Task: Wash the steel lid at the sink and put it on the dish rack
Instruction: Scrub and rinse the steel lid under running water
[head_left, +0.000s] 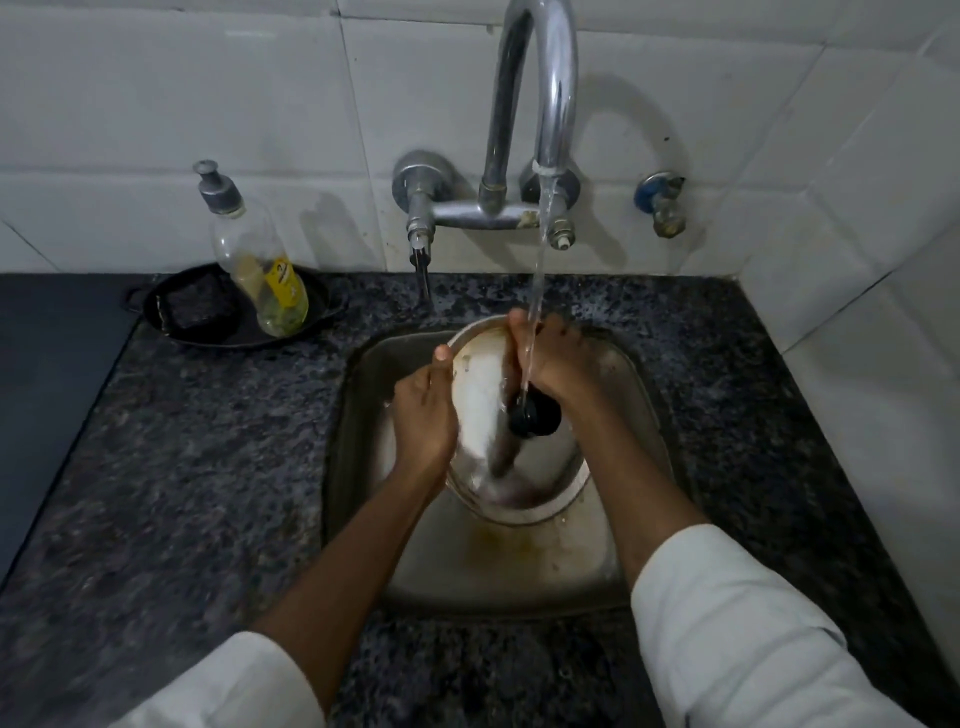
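**A:** What takes up most of the view?

**B:** A white tiled wall (156, 104) fills the top half. Below it runs a dark speckled stone counter (182, 441), with a steel sink (613, 545) set into its middle.

**A:** And above the sink?

**B:** A tall curved chrome tap (545, 104) is fixed to the wall. A stream of water (537, 280) falls from its spout straight into the sink.

**A:** Where is the lid?

**B:** The steel lid (480, 395) is held over the sink bowl, tilted, with its top side facing the camera and its black knob (532, 418) near the middle. The water lands on the right hand and lid, just above the knob. Part of the lid's surface looks blurred.

**A:** What are the hands doing?

**B:** Both arms reach in from the bottom, in white sleeves (727, 623) pushed up the forearms. The left hand (423, 410) is curled around the lid's left edge, thumb on top, gripping it. The right hand (550, 358) lies over the upper right part of the lid, fingers bent and pressed against the metal under the stream; I cannot tell whether it grips the rim.

**A:** Anything else on the counter?

**B:** At the back left sits a shallow black pan (208, 332). In it stands a clear pump bottle (260, 270) with a yellow label, tilted, and beside that a dark scrubbing pad (197, 306). A small blue-capped valve (660, 200) sticks out of the wall to the right of the tap.
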